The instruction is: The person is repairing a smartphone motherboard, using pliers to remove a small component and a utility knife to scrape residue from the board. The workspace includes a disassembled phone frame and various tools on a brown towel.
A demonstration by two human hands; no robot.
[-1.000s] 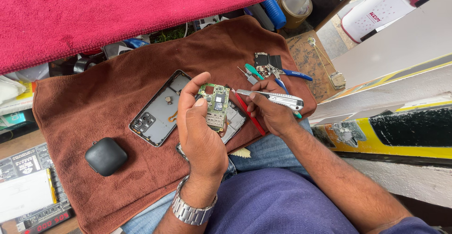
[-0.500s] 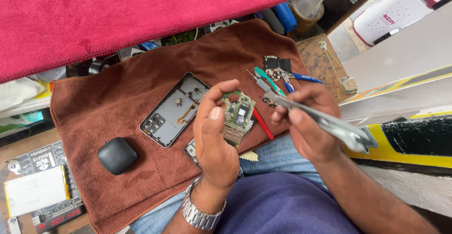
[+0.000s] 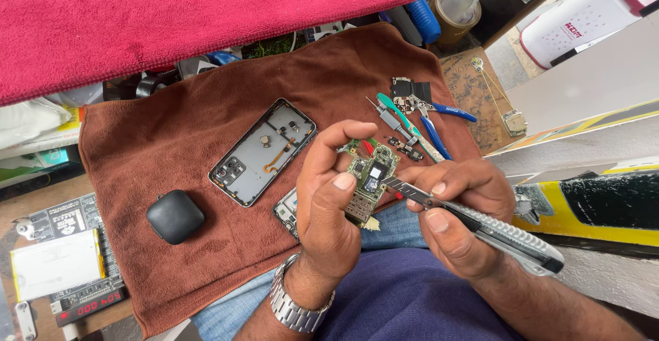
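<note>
Right now your left hand [image 3: 329, 210] is pinching the green circuit board [image 3: 369, 179] in a closed grip above your lap, while your right hand [image 3: 456, 214] is clenching a utility knife [image 3: 480, 223], blade tip touching the board. Beneath, a brown towel [image 3: 171, 142] is carrying an opened phone shell [image 3: 263, 151], a black case [image 3: 175, 216] and blue-handled pliers [image 3: 439, 118]; a red cloth [image 3: 171, 18] is lying beyond.

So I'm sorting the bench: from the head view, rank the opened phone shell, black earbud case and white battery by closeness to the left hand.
1. Opened phone shell, just left of the left hand.
2. Black earbud case, farther left on the brown towel.
3. White battery, far left, off the towel.
</note>
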